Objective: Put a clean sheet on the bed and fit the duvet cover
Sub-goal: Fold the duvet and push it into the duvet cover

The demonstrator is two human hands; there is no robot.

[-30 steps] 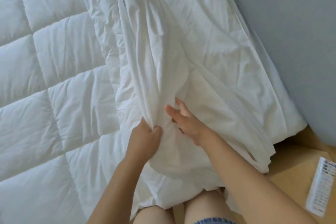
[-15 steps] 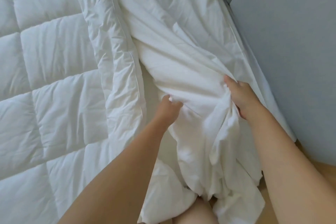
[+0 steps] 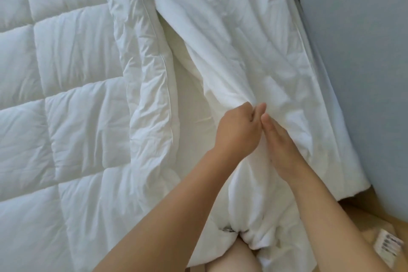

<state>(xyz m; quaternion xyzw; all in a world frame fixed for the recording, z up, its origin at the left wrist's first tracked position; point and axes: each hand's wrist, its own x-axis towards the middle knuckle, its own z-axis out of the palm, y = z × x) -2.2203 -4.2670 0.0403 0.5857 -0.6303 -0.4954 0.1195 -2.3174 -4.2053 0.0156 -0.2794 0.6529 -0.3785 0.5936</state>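
A white quilted duvet (image 3: 66,99) covers the left of the bed, its piped edge folded over. To its right lies the smooth white duvet cover (image 3: 238,35), creased and running down to a bunch near my knees. My left hand (image 3: 236,130) grips a fold of the cover with curled fingers. Right beside it, my right hand (image 3: 282,143) lies against the same fabric with its fingers straight, fingertips touching the left hand. A strip of white sheet (image 3: 189,104) shows between duvet and cover.
A grey wall (image 3: 364,68) runs close along the bed's right side. Wooden floor (image 3: 373,214) shows at the bottom right, with a white remote-like item (image 3: 388,247) lying on it. My bare knees are at the bottom edge.
My hands, apart half a second ago, have come together on one fold of the cover. The right hand let go of its bunch and now lies flat. The cover is spread flatter.
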